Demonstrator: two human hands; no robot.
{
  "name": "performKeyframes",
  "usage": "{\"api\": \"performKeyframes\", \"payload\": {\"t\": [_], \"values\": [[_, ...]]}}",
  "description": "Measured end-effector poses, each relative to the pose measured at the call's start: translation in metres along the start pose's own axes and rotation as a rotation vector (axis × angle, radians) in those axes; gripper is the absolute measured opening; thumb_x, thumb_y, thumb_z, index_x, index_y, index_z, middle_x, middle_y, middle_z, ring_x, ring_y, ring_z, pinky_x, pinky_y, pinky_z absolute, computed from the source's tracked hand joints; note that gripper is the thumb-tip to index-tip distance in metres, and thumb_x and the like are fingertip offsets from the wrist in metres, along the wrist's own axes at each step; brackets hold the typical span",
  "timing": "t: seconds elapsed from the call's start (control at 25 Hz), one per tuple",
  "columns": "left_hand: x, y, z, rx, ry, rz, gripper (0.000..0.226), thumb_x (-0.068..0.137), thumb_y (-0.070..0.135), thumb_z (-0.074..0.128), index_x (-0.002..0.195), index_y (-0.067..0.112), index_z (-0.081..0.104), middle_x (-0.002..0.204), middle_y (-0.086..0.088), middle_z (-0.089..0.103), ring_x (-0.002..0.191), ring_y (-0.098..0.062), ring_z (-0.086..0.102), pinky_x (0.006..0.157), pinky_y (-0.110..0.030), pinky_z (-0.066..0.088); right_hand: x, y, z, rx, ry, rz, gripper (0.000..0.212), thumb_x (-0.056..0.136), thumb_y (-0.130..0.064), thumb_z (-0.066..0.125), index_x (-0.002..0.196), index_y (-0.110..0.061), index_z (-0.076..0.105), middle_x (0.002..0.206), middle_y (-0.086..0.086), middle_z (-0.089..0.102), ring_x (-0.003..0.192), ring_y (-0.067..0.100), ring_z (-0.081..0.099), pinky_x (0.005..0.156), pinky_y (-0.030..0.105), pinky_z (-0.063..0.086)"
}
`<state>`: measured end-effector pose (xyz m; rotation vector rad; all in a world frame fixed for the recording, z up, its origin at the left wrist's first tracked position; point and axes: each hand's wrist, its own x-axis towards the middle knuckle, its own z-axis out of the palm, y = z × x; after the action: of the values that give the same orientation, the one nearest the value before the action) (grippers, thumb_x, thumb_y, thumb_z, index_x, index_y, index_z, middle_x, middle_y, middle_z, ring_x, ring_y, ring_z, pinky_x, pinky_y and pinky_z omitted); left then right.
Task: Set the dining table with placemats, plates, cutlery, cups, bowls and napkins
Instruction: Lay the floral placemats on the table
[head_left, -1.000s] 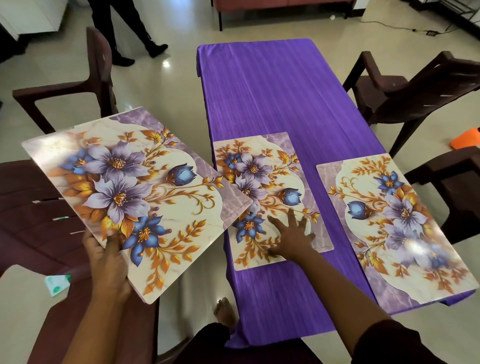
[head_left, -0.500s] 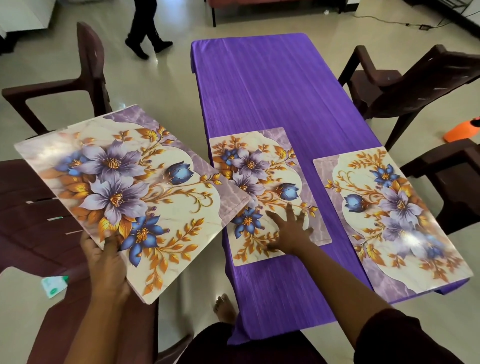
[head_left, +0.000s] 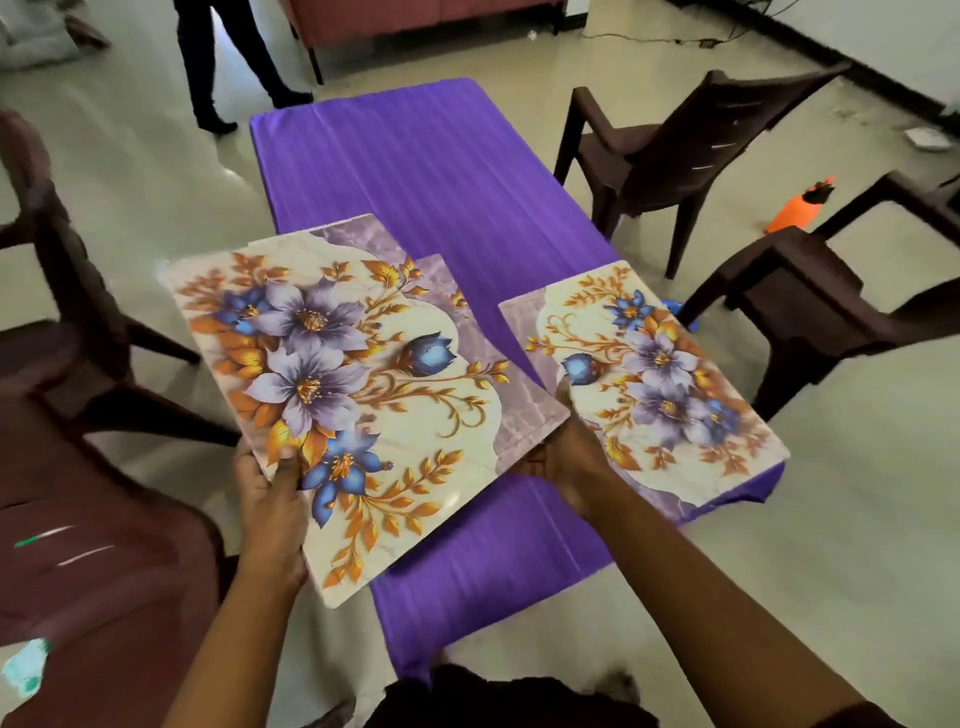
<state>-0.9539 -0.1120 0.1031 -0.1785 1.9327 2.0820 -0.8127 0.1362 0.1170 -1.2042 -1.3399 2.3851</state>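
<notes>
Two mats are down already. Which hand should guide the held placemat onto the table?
Right. The right hand holds the held placemat at its table-side edge, above the purple tablecloth. The left hand grips the corner hanging off the table.

Both hands (head_left: 270, 499) hold floral placemat (head_left: 353, 395) over purple table (head_left: 441, 171).

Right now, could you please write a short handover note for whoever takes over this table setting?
Left hand grips the held placemat at its near left edge; right hand supports its right edge from beneath, fingers mostly hidden.
It hangs over a laid placemat on the purple table. Another placemat lies at the right edge.
Done: two mats laid.
Left: the held mat, then plates, cutlery, cups, bowls, napkins; none in view.
</notes>
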Motion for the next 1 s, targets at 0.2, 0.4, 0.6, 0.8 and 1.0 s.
{"api": "performKeyframes", "payload": {"t": [0.2, 0.4, 0.6, 0.8, 1.0], "values": [[-0.077, -0.027, 0.104, 0.005, -0.125, 0.007, 0.037, 0.099, 0.033, 0.052, 0.135, 0.038, 0.044, 0.129, 0.001, 0.062, 0.108, -0.022, 0.064, 0.086, -0.042, 0.053, -0.043, -0.041, -0.14, 0.075, 0.029, 0.02, 0.044, 0.098, -0.05, 0.041, 0.116, -0.018, 0.065, 0.107, 0.008, 0.074, 0.097, 0.028, 0.068, 0.08, 0.044, 0.056], [-0.147, -0.078, 0.195, 0.05, -0.194, 0.02, 0.04, 0.1, 0.022, 0.051, 0.138, 0.029, 0.041, 0.117, 0.003, 0.063, 0.094, -0.013, 0.065, 0.067, -0.023, 0.055, -0.09, -0.065, -0.275, -0.189, 0.088, -0.078, 0.018, 0.096, -0.003, 0.051, 0.105, -0.01, 0.066, 0.106, 0.018, 0.069, 0.083, 0.027, 0.067, 0.065, 0.039, 0.06], [-0.188, -0.093, 0.29, 0.11, -0.321, -0.005, 0.038, 0.1, 0.025, 0.052, 0.136, 0.026, 0.042, 0.124, 0.0, 0.062, 0.105, -0.022, 0.064, 0.081, -0.036, 0.053, -0.124, -0.079, -0.373, -0.31, 0.235, -0.159, 0.014, 0.097, -0.007, 0.053, 0.099, -0.014, 0.065, 0.089, 0.009, 0.07, 0.072, 0.021, 0.066, 0.065, 0.037, 0.06], [-0.191, -0.087, 0.369, 0.147, -0.383, 0.029, 0.044, 0.099, 0.027, 0.053, 0.141, 0.027, 0.039, 0.117, 0.011, 0.064, 0.1, -0.01, 0.065, 0.074, -0.028, 0.052, -0.106, -0.095, -0.426, -0.275, 0.313, -0.185, 0.017, 0.099, -0.011, 0.051, 0.102, -0.018, 0.066, 0.09, 0.004, 0.071, 0.079, 0.021, 0.066, 0.062, 0.032, 0.056], [-0.165, -0.093, 0.44, 0.184, -0.308, 0.094, 0.041, 0.1, 0.028, 0.051, 0.139, 0.031, 0.04, 0.12, 0.016, 0.059, 0.107, -0.008, 0.059, 0.083, -0.022, 0.047, -0.045, -0.141, -0.464, -0.339, 0.284, -0.189, 0.015, 0.099, -0.018, 0.054, 0.11, -0.015, 0.064, 0.095, 0.005, 0.069, 0.079, 0.017, 0.065, 0.058, 0.026, 0.055]]}}
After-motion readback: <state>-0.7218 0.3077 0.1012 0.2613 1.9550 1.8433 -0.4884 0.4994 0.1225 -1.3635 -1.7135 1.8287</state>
